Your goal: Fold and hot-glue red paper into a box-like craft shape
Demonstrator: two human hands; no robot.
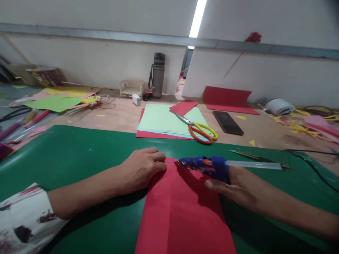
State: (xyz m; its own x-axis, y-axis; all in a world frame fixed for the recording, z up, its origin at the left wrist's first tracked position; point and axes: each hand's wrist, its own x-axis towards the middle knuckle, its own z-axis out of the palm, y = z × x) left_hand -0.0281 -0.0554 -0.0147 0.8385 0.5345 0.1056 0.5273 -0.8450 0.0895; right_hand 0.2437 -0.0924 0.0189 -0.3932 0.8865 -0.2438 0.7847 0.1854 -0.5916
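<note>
A folded sheet of red paper (185, 211) lies on the green mat (87, 151), a crease running down it. My left hand (145, 165) holds the sheet at its upper left edge, the fingers bent and close together with the thumb on the paper. In my right hand (233, 187) is a blue hot glue gun (203, 165), a clear glue stick (254, 164) sticking out of its back. Its nozzle points left and is at the paper's top edge, close to my left fingertips. The glue gun hides most of my right fingers.
Beyond the mat lie orange-and-yellow scissors (202, 133) on pale green sheets (159, 118), and a phone (227, 122). A thin pointed tool (246, 155) and a black cable (315, 169) are at right. A bottle (158, 77) stands by the wall. Coloured paper (57, 102) lies at left.
</note>
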